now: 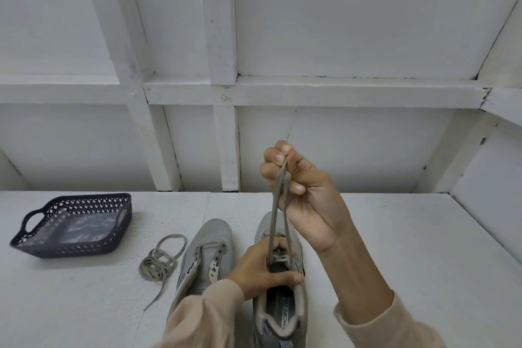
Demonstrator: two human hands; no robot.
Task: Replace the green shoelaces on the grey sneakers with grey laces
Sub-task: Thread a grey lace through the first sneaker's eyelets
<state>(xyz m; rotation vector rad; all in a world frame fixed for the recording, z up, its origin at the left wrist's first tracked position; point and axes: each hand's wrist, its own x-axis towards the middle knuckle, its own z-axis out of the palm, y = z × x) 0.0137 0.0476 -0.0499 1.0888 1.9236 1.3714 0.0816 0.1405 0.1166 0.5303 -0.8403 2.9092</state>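
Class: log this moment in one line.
right hand: pinches lace ends | left hand: holds laced sneaker | other sneaker: unlaced | loose lace: beside it

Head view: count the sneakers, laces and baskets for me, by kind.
Sneakers: 2, left sneaker and right sneaker
Laces: 2, loose lace and threaded lace
Baskets: 1, dark basket
Total: 5

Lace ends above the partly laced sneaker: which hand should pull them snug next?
Right, probably: the right hand pinches both grey lace ends raised above the sneaker, while the left hand grips that sneaker, steadying it.
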